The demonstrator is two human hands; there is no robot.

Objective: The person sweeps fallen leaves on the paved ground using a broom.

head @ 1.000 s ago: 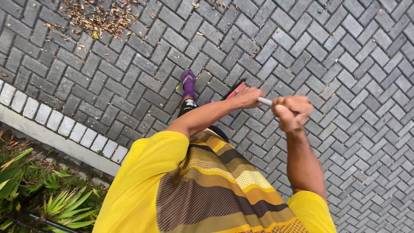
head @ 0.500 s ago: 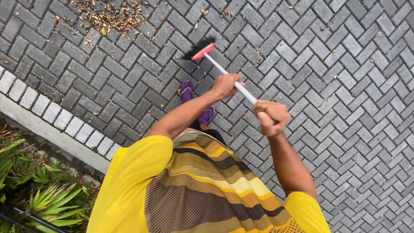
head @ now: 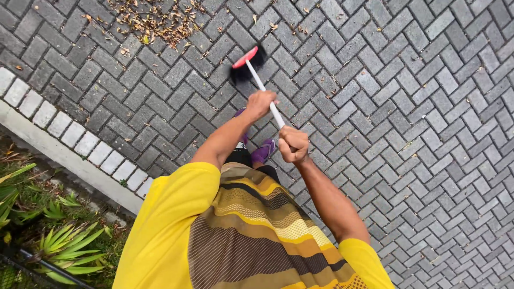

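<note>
A broom (head: 246, 63) with a red head, black bristles and a white handle rests its bristles on the grey paving ahead of me. My left hand (head: 261, 101) grips the handle lower down, nearer the head. My right hand (head: 293, 144) grips the handle's upper end, close to my body. A heap of dry brown leaves (head: 152, 20) lies at the upper left, a short way beyond the broom head. My purple shoes (head: 263, 150) show below my hands.
Grey herringbone paving (head: 407, 107) fills most of the view, with scattered single leaves. A pale kerb (head: 64, 152) runs diagonally at the left. Beyond it lies a bed of green spiky plants (head: 69, 246) and a dark rail at the bottom left.
The broom swung forward from beside my feet out toward the leaf heap. Both hands moved closer together and nearer my body, still gripping the handle.
</note>
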